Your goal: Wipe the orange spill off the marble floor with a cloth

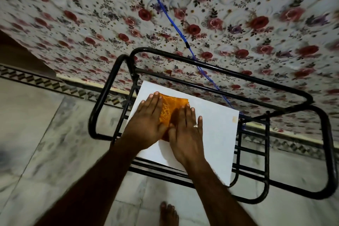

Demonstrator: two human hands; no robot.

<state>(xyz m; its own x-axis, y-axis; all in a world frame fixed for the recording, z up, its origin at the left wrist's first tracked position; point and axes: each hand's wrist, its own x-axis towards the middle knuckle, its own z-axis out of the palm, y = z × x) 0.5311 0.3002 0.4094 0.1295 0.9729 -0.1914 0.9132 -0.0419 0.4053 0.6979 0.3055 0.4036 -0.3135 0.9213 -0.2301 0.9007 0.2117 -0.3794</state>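
Observation:
An orange patterned cloth [169, 107], folded small, lies on a white board [214, 134] that rests on a black metal rack. My left hand [146, 121] lies flat on the cloth's left side, fingers together. My right hand [187, 134], wearing a ring, presses flat on the cloth's right and lower part. Most of the cloth is hidden under both palms. No orange spill shows on the marble floor [45, 143] in this view.
The black tubular rack [321, 143] surrounds the board and stands against a bed with a floral sheet [183, 14]. A blue cord [165, 11] runs down across the sheet. My bare foot [167, 214] stands on the marble below. A patterned border strip [55, 84] runs along the floor.

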